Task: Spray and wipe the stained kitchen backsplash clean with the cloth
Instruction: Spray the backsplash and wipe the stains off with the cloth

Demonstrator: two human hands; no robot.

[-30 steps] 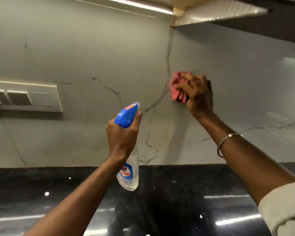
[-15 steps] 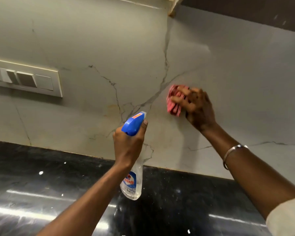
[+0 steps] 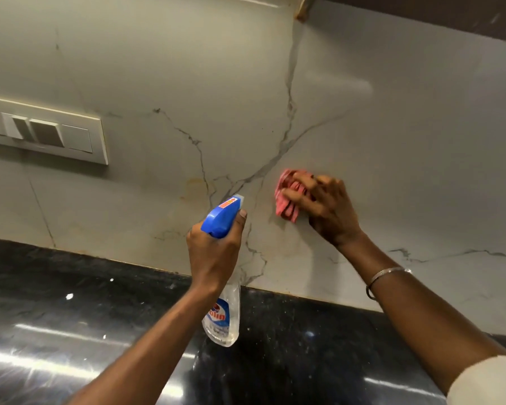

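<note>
The backsplash [image 3: 406, 141] is pale marble with grey veins and yellowish stains [image 3: 196, 185] left of centre. My right hand [image 3: 327, 209] presses a crumpled pink cloth [image 3: 288, 197] flat against the wall, just right of the veins' crossing. My left hand [image 3: 214, 252] holds a clear spray bottle [image 3: 224, 317] by its neck. The bottle's blue trigger head [image 3: 221, 219] points up and right at the wall, a short way from the cloth.
A glossy black countertop [image 3: 70, 317] runs below the backsplash. A white switch plate [image 3: 47, 133] is mounted on the wall at left. A dark cabinet underside [image 3: 450, 16] sits at the top right. A silver bangle [image 3: 386, 276] circles my right wrist.
My right hand has wiped the cloth downward along the wall. The view has tilted down, so the cabinet and light have slid up out of sight. The bottle stays raised.
</note>
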